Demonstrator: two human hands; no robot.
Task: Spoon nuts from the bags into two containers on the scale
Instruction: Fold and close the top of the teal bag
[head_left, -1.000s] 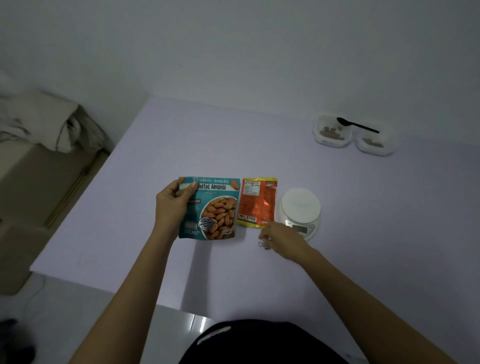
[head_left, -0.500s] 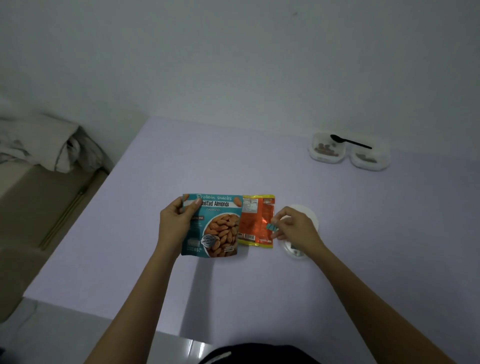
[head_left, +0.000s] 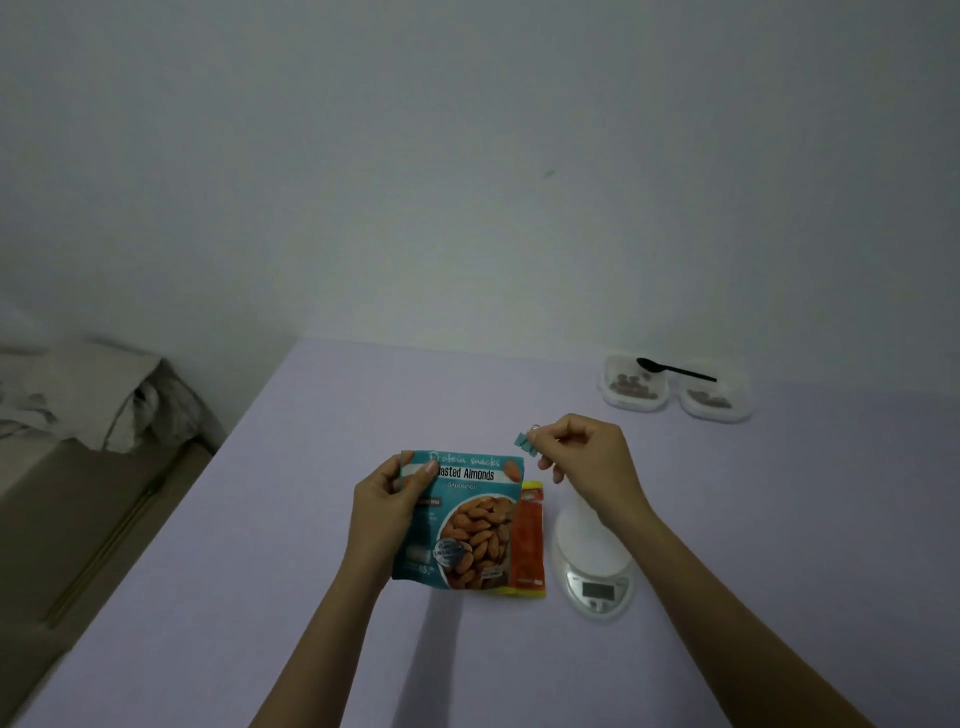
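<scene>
My left hand (head_left: 387, 499) grips the top left corner of a teal almond bag (head_left: 467, 525) and holds it upright above the table. My right hand (head_left: 584, 457) pinches a small teal binder clip (head_left: 524, 441) just above the bag's top right corner. An orange bag (head_left: 529, 540) lies flat behind the almond bag, partly hidden by it. A white scale (head_left: 595, 566) sits to the right with nothing on it; my right wrist covers part of its plate. Two clear containers (head_left: 635, 387) (head_left: 714, 397) with a few nuts stand at the far right, a black spoon (head_left: 675, 369) laid across them.
The lilac table (head_left: 311, 597) ends at a left edge beside a beige box (head_left: 78, 499) with crumpled grey cloth (head_left: 78, 395) on top. A plain white wall rises behind the table.
My right hand picked up the binder clip from the table near the scale and raised it to the almond bag's top edge. The left hand lifted the bag higher. The camera tilted up.
</scene>
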